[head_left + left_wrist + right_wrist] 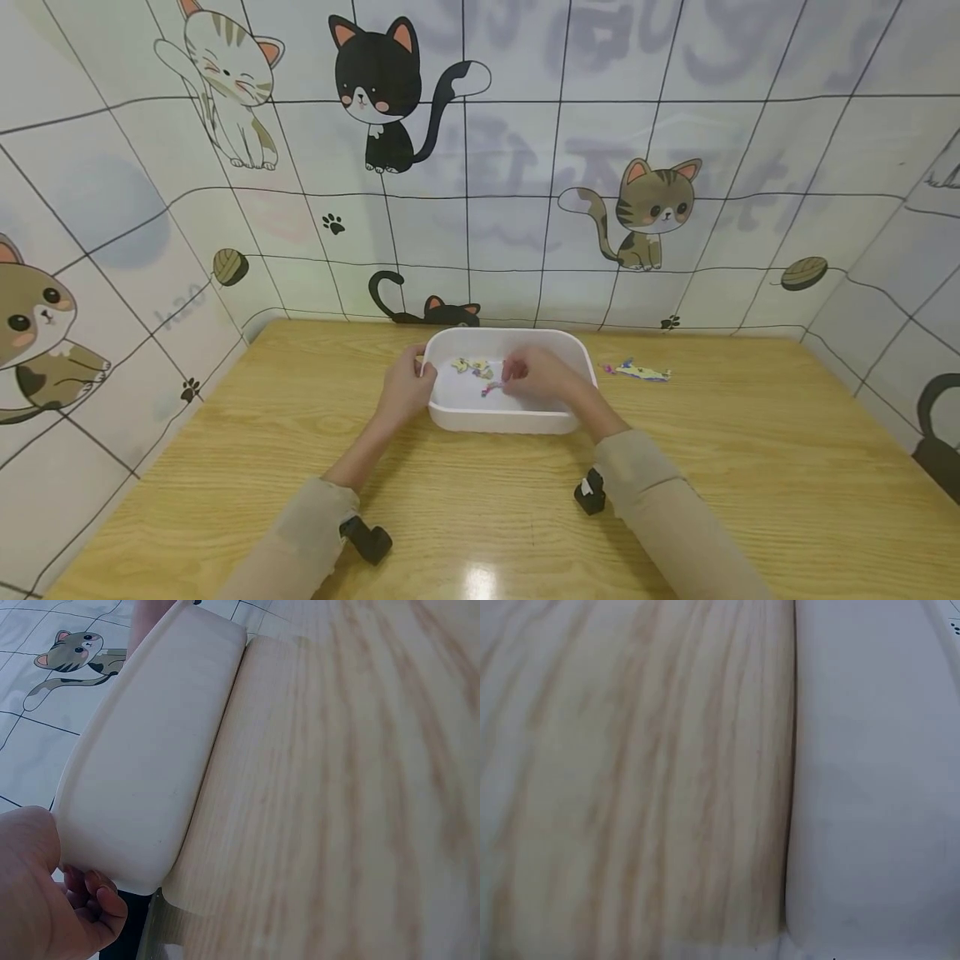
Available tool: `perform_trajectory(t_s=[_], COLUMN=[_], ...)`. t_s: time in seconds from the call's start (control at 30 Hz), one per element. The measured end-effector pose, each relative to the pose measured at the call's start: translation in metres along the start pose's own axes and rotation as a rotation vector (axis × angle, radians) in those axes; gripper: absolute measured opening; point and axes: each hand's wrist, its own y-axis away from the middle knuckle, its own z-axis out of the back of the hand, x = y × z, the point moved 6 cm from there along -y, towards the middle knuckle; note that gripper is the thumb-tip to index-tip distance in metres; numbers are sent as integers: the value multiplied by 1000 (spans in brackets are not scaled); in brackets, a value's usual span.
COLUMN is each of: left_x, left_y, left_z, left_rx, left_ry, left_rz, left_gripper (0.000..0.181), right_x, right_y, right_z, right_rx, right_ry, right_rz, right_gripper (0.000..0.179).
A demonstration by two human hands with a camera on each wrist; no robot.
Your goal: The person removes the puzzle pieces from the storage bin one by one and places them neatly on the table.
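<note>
A white plastic bin (502, 422) stands on the wooden table. At its left end, my left hand (408, 385) grips the wall, thumb at the rim and fingers curled on the outside, as the left wrist view also shows. My right hand (542, 373) reaches down inside the bin, its fingertips bent together on a thin pink-and-purple strand (491, 388). Left of it on the bin floor lie small yellow patterned pieces (472, 367). The right wrist view shows only the bin's outer wall (877, 780) and table, with the right hand out of sight.
Right of the bin, a long yellow patterned piece (645, 372) with blue edging and a pink end lies on the table (750, 433). Behind stands a white sheet wall (510, 233) with cat drawings. Black wrist cameras (367, 540) sit at both sleeves.
</note>
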Motion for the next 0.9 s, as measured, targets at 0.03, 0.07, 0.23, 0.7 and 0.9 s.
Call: perform_trajectory(t_s=[0.03, 0.07, 0.23, 0.7, 0.9], left_x=[0, 1, 1, 2, 2], left_y=[0, 0, 0, -1, -1], left_z=[0, 0, 1, -1, -1], left_rx=[1, 1, -7, -17, -14], left_ry=[-1, -1, -7, -9, -4], left_rz=[2, 3, -3, -23, -11], left_gripper=[41, 41, 40, 40, 41], right_x=[0, 0, 0, 5, 7], right_y=[0, 1, 1, 13, 28], right_z=[-1, -1, -2, 16, 40], right_rx=[4, 8, 12, -57, -158], right_ry=[0, -6, -11, -219, -323], right_rz=[5, 1, -10, 98, 125], right_gripper=[5, 6, 8, 12, 15])
